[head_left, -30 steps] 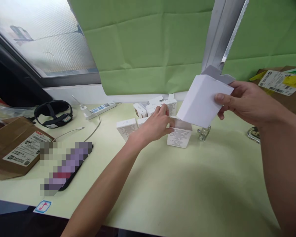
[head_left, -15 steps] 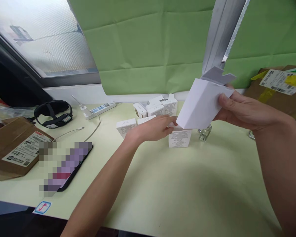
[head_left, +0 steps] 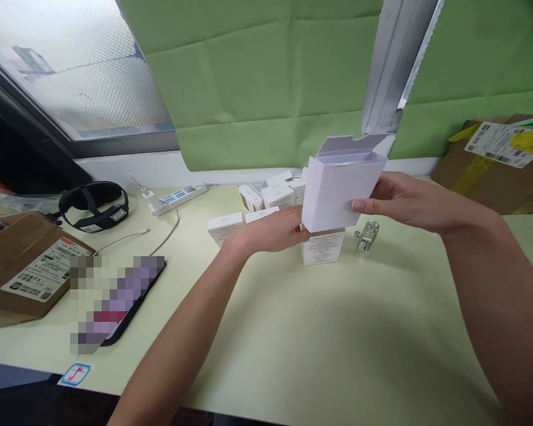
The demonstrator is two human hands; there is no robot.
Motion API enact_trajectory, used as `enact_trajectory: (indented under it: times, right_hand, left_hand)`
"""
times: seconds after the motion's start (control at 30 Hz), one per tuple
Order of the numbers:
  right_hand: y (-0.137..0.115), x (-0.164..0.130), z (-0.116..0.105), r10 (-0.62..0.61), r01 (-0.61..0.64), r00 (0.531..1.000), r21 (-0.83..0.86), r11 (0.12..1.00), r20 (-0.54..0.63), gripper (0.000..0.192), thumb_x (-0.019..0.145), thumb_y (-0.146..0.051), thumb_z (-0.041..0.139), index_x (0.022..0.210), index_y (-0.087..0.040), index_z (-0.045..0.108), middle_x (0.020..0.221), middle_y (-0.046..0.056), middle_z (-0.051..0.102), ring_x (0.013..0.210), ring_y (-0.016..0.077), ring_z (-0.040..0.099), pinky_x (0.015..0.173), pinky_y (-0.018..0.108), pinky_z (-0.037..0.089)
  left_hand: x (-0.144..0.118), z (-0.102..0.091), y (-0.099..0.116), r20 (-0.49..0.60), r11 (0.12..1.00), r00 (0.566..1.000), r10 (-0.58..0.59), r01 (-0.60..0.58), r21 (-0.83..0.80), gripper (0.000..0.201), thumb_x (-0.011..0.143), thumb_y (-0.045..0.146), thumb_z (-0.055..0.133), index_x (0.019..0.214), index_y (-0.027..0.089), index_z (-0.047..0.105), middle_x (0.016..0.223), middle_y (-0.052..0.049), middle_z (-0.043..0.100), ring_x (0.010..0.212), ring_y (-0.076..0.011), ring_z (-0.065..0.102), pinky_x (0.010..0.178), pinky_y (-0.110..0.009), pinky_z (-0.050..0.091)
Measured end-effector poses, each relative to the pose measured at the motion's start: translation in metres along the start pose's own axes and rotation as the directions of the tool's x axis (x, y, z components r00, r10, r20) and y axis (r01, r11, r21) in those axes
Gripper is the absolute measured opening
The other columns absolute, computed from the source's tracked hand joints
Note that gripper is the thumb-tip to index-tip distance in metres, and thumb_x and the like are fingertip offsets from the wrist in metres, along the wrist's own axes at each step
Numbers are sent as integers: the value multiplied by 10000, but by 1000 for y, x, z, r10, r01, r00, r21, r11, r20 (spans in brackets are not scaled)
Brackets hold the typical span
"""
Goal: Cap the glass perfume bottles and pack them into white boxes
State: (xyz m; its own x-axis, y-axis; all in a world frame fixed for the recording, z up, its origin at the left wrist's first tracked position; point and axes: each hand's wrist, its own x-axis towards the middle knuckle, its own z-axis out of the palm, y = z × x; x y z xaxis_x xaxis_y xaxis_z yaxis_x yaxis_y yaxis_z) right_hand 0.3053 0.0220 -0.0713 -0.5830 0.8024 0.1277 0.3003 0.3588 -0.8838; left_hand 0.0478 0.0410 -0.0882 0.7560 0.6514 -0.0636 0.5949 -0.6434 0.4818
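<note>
Hands (head_left: 395,198) two, open white carton (head_left: 337,189) one, glass bottle (head_left: 368,235) one

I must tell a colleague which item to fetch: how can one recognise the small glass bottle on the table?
On the pale green table, find the cluster of small white cardboard boxes near the wall. Just right of them, below the right hand, stands the small clear glass bottle, the only transparent thing there.

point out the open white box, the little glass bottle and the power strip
open white box (head_left: 333,192), head view, middle of its front face
glass bottle (head_left: 368,235), head view, its clear body
power strip (head_left: 182,194), head view, middle of its top
</note>
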Motion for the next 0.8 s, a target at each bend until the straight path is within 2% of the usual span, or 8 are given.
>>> enact_trajectory:
  times: [0.17,0.37,0.5,0.67,0.8]
  right_hand:
    - [6,8,2,-45,49,997,-56,997,66,541,918,-422,618,1436,-424,465,1458,-23,553,1294,272,543,1039,460,487]
    - [10,5,-4,-32,50,992,-146,988,121,576,954,-383,582,1494,-387,382,1572,-2,410,1352,276,464,1030,392,491]
    - [11,4,-5,-31,48,994,-165,985,106,582,973,-380,552,1514,-391,338,1593,-9,372,1368,254,438,1046,353,474]
    - [13,3,-8,5,9,997,-182,983,77,624,942,-439,579,1516,-418,336,1578,-18,400,1345,287,470,1004,388,515]
    - [12,3,-9,47,-37,998,-206,978,44,646,884,-489,639,1480,-456,395,1526,-31,477,1307,322,520,951,439,551]
  left_hand:
    - [0,0,2,7,994,998,60,-59,-97,377,952,347,457,1316,260,500,1394,-39,553,1221,-231,528,949,-322,446]
    - [0,0,-3,24,1000,1000,-2,3,-13,282,935,360,459,1161,220,555,1195,-57,633,1016,-225,595,780,-309,454]
    - [0,-1,-6,34,1000,999,-7,8,-13,283,949,383,438,1156,220,544,1161,-57,632,990,-216,598,768,-308,448]
    - [-1,-1,-9,48,999,999,20,-18,-52,340,959,388,436,1263,244,484,1255,-54,599,1052,-205,581,765,-287,445]
    - [-1,-1,-9,45,998,998,35,-33,-50,357,965,391,437,1290,248,468,1255,-51,599,1060,-200,571,771,-283,442]
